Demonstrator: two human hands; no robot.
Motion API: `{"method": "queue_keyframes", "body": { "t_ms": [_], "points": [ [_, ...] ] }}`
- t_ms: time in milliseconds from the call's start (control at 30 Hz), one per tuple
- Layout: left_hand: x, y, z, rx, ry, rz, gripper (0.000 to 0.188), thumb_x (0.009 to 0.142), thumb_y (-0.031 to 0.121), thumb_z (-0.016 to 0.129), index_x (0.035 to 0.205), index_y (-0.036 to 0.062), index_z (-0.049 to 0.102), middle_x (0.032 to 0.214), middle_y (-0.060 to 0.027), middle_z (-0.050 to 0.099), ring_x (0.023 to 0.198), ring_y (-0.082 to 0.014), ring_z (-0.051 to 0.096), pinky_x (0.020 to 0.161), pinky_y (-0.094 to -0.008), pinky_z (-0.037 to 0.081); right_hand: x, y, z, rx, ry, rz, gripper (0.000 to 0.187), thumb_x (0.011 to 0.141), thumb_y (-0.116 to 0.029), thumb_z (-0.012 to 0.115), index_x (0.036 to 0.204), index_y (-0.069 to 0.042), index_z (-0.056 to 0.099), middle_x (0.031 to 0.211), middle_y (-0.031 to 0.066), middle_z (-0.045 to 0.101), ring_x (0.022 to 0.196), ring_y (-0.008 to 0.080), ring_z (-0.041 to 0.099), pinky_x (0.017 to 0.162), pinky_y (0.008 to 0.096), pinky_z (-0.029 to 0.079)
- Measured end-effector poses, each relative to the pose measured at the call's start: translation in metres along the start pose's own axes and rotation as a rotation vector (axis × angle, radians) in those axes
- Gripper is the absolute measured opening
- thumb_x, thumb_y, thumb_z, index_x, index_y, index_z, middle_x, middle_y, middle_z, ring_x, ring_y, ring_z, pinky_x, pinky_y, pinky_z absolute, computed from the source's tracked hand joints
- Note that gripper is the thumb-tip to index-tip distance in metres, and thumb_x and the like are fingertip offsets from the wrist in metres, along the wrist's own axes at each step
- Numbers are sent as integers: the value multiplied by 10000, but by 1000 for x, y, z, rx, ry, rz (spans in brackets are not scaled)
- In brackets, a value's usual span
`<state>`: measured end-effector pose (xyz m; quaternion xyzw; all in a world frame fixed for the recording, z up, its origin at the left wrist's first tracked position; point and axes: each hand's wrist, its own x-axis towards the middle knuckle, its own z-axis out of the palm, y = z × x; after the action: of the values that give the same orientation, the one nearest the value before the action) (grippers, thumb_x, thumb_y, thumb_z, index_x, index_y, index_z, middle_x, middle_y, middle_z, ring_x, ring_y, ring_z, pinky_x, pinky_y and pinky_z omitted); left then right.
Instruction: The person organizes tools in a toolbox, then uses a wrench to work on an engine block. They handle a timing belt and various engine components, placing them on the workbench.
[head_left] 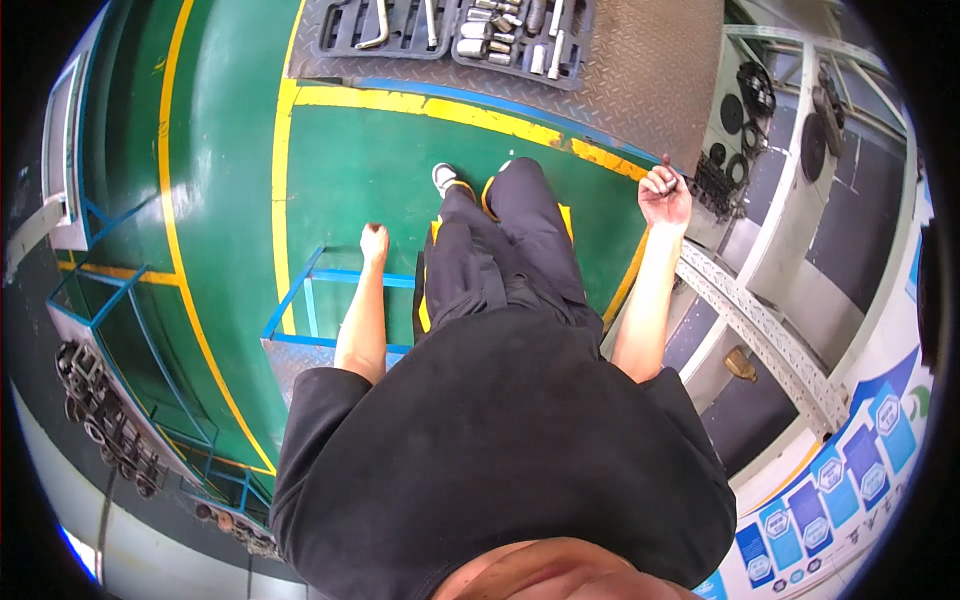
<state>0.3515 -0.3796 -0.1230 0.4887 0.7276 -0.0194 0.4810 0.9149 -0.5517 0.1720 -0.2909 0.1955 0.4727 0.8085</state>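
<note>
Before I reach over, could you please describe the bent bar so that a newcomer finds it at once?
At the top, a chequered metal plate carries an open tool case. In the left half of the case lies the bent bar, silvery. Its lower end hooks left, while the neighbouring bar on its right looks straight.

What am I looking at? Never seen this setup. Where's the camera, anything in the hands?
No robot: one picture from a fisheye camera on a person's head, looking down, so straight edges bend. The bare left hand is curled, nothing visible in it. The right hand seems to hold a small greyish piece, too small to identify. Ahead, an open tool case with metal sockets lies on a patterned metal platform. A white rack with black round parts stands at right.
</note>
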Motion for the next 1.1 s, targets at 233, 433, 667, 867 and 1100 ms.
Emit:
{"method": "queue_keyframes", "body": {
  "t_ms": [233, 433, 667, 867, 1100],
  "points": [
    [10, -67, 13, 3, -164, -229, 336, 872, 288, 545, 886, -33, 648, 807, -251, 678, 700, -400, 646, 658, -482, 505, -55, -77, 71, 112, -220, -146, 179, 999, -114, 425, 848, -43, 490, 693, 10, 368, 577, 127, 355, 579, 287, 338],
    [33, 78, 32, -323, 40, -91, 300, 884, 229, 627, 1027, -33, 662, 904, -182, 717, 825, -297, 698, 764, -397, 554, -134, -175, 118, -29, -312, -607, 208, 1016, -152, 472, 878, -21, 556, 653, 19, 437, 528, 152, 388, 503, 293, 355],
    [20, 280, 66, -374, 169, 484, 348, 889, 184, 610, 1150, -45, 588, 1064, -277, 682, 1028, -412, 661, 913, -454, 510, -73, -235, 113, -23, -422, -425, 207, 1009, -165, 511, 836, -50, 512, 649, -9, 401, 571, 141, 396, 542, 293, 343],
    [9, 390, 98, 93, 392, 564, 784, 876, 390, 719, 1389, -113, 408, 1255, -342, 526, 1131, -487, 566, 981, -516, 493, 79, -244, 159, 177, -52, -56, 283, 904, -80, 479, 627, -117, 431, 557, -20, 396, 512, 126, 404, 538, 276, 374],
    [33, 427, 145, 397, 698, 561, 958, 856, 628, 697, 1410, -106, 430, 1382, -311, 495, 1231, -457, 524, 1030, -517, 474, 255, -233, 252, 62, -142, 268, 220, 848, -152, 487, 634, -120, 448, 576, 1, 466, 499, 138, 440, 490, 275, 399]
  ]
}}
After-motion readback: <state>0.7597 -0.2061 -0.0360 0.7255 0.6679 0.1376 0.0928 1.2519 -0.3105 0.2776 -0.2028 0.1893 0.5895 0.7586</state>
